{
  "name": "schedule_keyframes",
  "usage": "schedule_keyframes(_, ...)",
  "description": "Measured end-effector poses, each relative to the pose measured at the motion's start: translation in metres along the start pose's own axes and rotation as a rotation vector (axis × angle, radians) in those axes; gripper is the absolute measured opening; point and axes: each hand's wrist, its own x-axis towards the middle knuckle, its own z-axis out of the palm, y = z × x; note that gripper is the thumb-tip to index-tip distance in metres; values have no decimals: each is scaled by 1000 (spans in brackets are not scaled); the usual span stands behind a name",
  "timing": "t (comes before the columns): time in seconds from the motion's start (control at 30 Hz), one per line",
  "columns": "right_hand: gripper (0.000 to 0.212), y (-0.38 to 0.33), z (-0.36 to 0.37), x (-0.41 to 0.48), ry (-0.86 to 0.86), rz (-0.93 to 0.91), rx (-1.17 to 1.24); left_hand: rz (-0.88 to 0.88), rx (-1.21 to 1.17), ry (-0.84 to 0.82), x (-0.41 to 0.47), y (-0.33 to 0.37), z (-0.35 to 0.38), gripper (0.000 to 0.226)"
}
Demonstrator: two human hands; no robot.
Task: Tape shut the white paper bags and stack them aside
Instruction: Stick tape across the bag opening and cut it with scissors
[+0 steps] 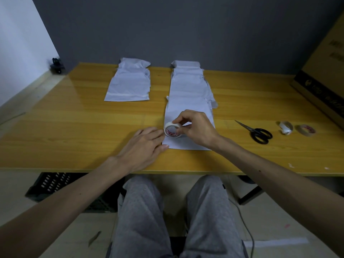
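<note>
The yellow wooden worktop (74, 127) carries everything, with a large cardboard box (323, 71) leaning over its far right corner. Down the middle runs a line of white paper bags (188, 86), the nearest lying close to the front edge. A smaller stack of bags (128, 84) sits well apart at far left — likely the finished ones, since a strip shows across the top bag.

The left hand (143, 148) lies flat with fingers straight, pressing at the near bag's left edge. The right hand (197, 127) pinches the tape roll (172, 130) standing on that bag. This looks like the start of a strip: the next move calls for drawing the roll rightward across the bag while the anchored end stays down.

Bare wood lies open to the right as far as the scissors (258, 134) — needed for the cut — and the spare rolls (306, 129) beyond them.
</note>
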Motion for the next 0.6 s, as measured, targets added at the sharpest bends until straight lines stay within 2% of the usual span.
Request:
schedule_keyframes(0.27,26,0,5,-7,-61,24,50,-16,-90,-58,1,-7,-1,73)
schedule_keyframes(0.47,27,3,7,-9,-23,15,37,-9,-113,-119,1,-11,-3,79)
schedule_keyframes(0.6,27,5,6,-9,-11,38,29,-13,-85,-89,0,-9,-4,75)
